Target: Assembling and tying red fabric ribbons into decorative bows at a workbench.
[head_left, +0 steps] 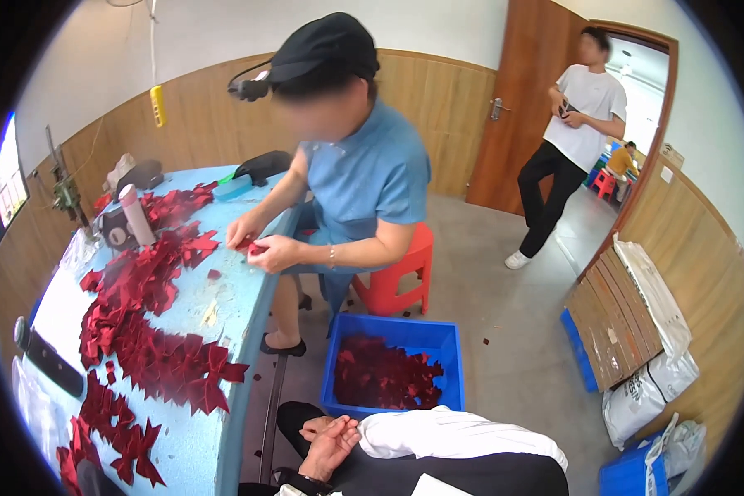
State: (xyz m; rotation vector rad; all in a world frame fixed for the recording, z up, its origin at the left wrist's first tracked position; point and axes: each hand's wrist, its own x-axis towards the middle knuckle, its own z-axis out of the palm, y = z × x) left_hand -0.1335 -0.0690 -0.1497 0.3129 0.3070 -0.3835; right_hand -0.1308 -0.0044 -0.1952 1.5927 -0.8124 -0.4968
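At the lower middle, above my dark-clothed lap, my left hand [329,453] is turned partly upward with its fingers curled together. A dark band circles that wrist. My right hand [314,426], at the end of a white sleeve, lies against the left one and is partly covered by it; its visible fingers are bent. Whether anything small sits inside either hand is hidden. Just beyond them stands a blue bin [393,321] with many dark red fabric pieces [384,374] inside. Dark red fabric bows [174,364] are strewn along the light blue table [194,450] at left.
A co-worker in blue [376,165] sits on a red stool [413,269], fingering a small red piece. A tumbler [135,213] stands among the bows. Another person [587,99] stands by the open door [525,107]. Flattened cardboard [616,318] and a white sack [649,388] line the right wall.
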